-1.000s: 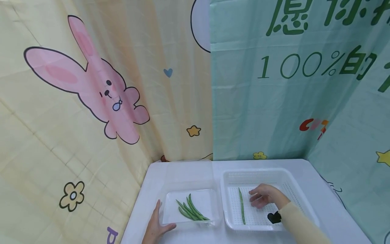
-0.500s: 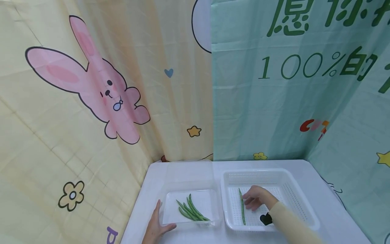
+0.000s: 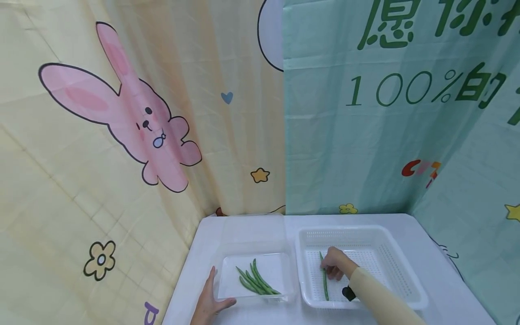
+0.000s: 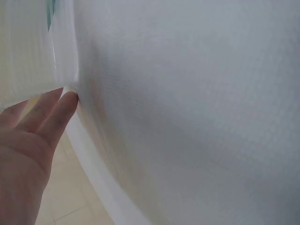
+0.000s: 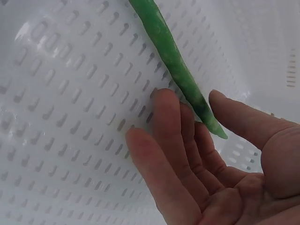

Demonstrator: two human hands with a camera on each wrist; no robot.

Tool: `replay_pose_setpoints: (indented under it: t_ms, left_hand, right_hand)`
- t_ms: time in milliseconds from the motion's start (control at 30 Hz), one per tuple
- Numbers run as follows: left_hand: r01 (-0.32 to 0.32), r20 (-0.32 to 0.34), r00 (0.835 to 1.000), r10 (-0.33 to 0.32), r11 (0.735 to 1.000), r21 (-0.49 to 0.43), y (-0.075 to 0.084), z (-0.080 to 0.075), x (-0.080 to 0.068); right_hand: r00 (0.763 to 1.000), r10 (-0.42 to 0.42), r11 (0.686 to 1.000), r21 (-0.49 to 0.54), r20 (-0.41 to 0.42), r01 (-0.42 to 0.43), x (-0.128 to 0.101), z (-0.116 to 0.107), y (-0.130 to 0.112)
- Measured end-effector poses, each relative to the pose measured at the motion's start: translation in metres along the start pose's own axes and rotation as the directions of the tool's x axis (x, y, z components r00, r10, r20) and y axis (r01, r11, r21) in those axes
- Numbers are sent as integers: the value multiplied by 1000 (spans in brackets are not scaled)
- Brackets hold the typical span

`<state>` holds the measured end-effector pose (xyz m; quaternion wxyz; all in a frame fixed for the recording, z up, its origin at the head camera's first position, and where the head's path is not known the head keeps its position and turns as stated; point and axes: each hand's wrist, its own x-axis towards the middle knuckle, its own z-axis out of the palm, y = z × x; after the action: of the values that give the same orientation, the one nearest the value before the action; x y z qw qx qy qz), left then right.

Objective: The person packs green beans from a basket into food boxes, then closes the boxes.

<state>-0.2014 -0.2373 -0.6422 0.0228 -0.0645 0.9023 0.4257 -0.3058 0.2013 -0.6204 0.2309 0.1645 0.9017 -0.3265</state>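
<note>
In the head view, my right hand (image 3: 338, 262) is down inside the white perforated basket (image 3: 301, 284). Its thumb and fingers pinch a single green bean (image 3: 326, 288), which lies lengthwise near the basket's left side. The right wrist view shows the green bean (image 5: 173, 61) between thumb and fingertips, its tip sticking out past them. My left hand (image 3: 210, 301) rests against the front left corner of a clear plastic container (image 3: 290, 275), fingers straight along its side, thumb at the front. Several green beans (image 3: 257, 279) lie bunched in that container.
Both containers stand side by side on a white table (image 3: 252, 228), the basket on the right. The clear container's raised lid (image 3: 253, 230) seems to stand behind it, hard to make out. Printed curtains (image 3: 345, 149) close off the back and sides.
My right hand has moved left and down to the single green bean, and its fingers have closed in on it. My left hand and the bunched beans have stayed in place.
</note>
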Motion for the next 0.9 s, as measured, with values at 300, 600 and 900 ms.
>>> replay_pose_setpoints:
  t_ms: [300, 600, 900]
  left_hand:
    - [-17, 14, 1000, 17, 1000, -16, -1, -2, -2]
    - [-15, 17, 1000, 15, 999, -30, -2, -1, -1]
    - [-9, 28, 1000, 10, 999, -34, -2, -1, 0]
  right_hand:
    - [1000, 8, 1000, -16, -20, -8, -10, 0, -5]
    - [999, -26, 1000, -13, -46, 25, -6, 5, -4]
    - [999, -35, 996, 87, -32, 37, -4, 1, -2]
